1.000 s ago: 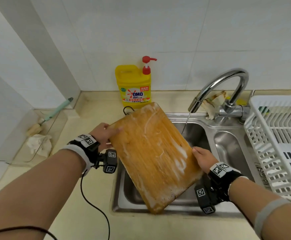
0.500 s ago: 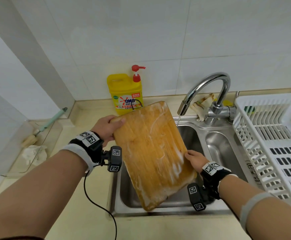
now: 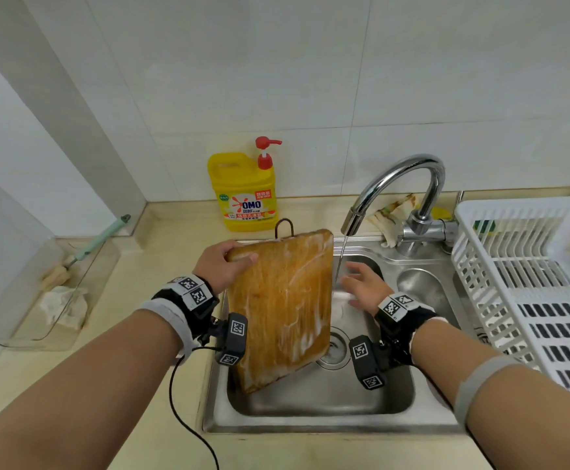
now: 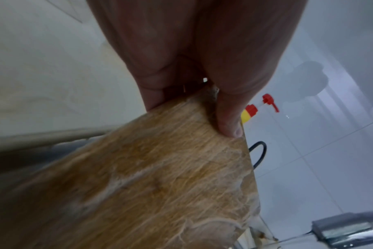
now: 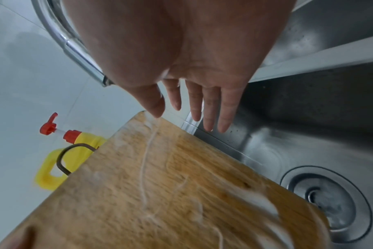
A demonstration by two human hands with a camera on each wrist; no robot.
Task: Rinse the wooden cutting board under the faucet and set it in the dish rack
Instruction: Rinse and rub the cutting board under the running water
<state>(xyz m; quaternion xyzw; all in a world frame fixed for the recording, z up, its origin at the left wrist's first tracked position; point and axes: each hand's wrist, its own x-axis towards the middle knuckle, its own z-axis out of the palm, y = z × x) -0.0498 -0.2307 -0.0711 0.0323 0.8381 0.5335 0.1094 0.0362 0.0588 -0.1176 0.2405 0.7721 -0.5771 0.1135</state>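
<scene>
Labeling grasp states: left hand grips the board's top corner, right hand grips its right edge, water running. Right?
Not quite. The right hand holds nothing: its fingers are spread open beside the cutting board, clear of its edge, as the right wrist view shows. The left hand does grip the top corner, and water runs from the faucet.

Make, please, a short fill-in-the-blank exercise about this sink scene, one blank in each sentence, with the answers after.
1. The cutting board is gripped at its top corner by the ____ hand.
2. The right hand is open beside the board, holding ____.
3. The pump on the yellow soap bottle is ____ in colour.
4. The white dish rack stands to the ____ of the faucet.

Answers: left; nothing; red; right
</scene>
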